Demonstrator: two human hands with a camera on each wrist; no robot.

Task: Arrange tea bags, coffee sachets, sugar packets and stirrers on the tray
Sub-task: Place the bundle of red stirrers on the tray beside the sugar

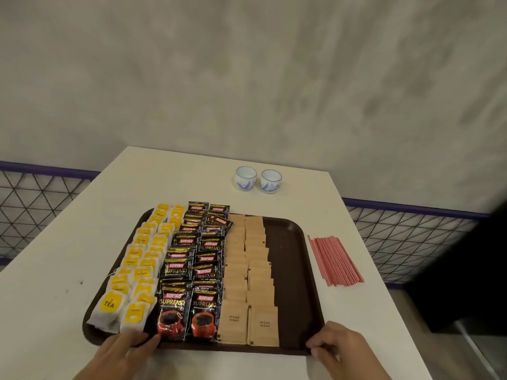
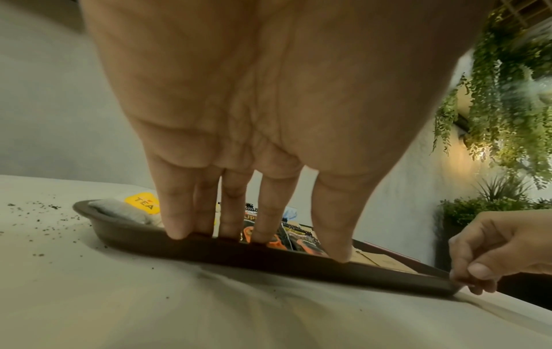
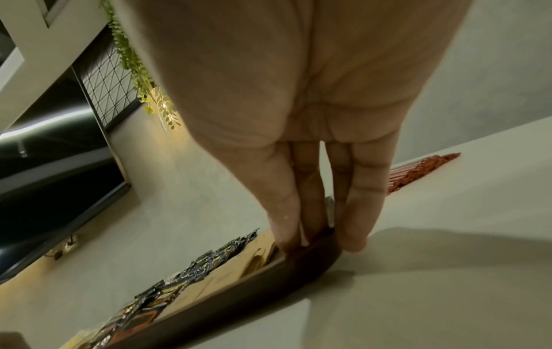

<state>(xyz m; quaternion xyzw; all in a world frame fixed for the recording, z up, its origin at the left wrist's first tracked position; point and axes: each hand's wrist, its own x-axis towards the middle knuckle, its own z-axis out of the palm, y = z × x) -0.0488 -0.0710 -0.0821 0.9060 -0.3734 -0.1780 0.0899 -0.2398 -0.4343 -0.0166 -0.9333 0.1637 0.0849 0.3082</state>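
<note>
A brown tray [image 1: 292, 270] lies on the white table. It holds rows of yellow tea bags [image 1: 137, 270] at the left, black coffee sachets [image 1: 197, 259] in the middle and tan sugar packets [image 1: 249, 270] right of them. A strip along the tray's right side is bare. Red stirrers [image 1: 333, 259] lie in a bundle on the table right of the tray. My left hand [image 1: 129, 344] rests straight fingertips [image 2: 176, 231] on the tray's near rim [image 2: 269, 257]. My right hand [image 1: 329, 346] pinches the near right corner [image 3: 298, 264] between thumb and fingers.
Two small white-and-blue cups [image 1: 258, 179] stand at the back of the table [image 1: 356, 311]. Dark specks dot the tabletop [image 2: 44, 212] left of the tray. A wire-mesh railing [image 1: 406, 237] runs on both sides, close to the table's right edge.
</note>
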